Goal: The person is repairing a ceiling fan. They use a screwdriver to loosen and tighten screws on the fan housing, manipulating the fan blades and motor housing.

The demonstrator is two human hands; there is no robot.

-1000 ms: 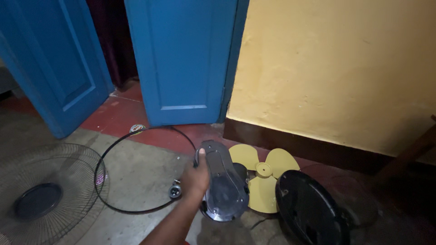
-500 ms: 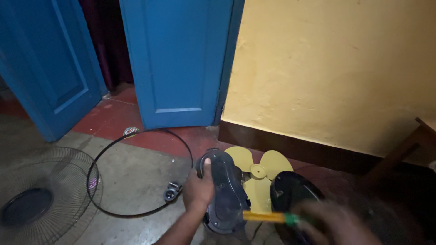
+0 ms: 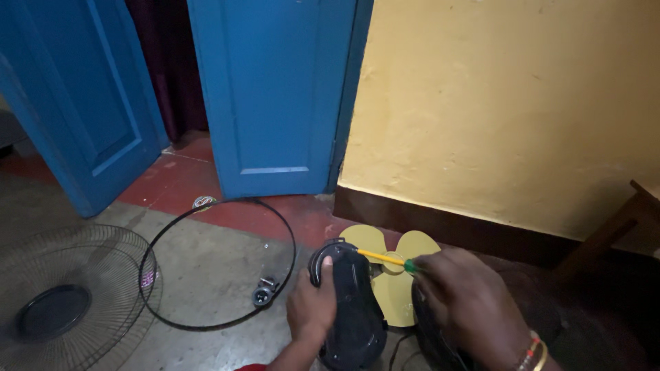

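Fan motor housing (image 3: 352, 312): dark oval casing, glossy, lying on the floor beside the yellow blade (image 3: 395, 285). Left hand (image 3: 313, 309) stays pressed on its side, grip closed round the casing. Change vs. 1 s ago: right hand (image 3: 467, 309) has entered w/ a screwdriver (image 3: 385, 258), grip tight on the handle, tip now at the housing top, so fastener work looks to be starting. Ring (image 3: 216, 264) and guard (image 3: 65, 295) lie to the left.

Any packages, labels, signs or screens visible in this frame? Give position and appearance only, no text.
No packages, signs or screens.
Possible sticker: small pinkish patch on the wire fan grille lying on the floor at left; too small to be sure.
Small round multicoloured disc: on the red floor strip by the blue door, just outside the black ring; it may be a printed cap or label, unclear.
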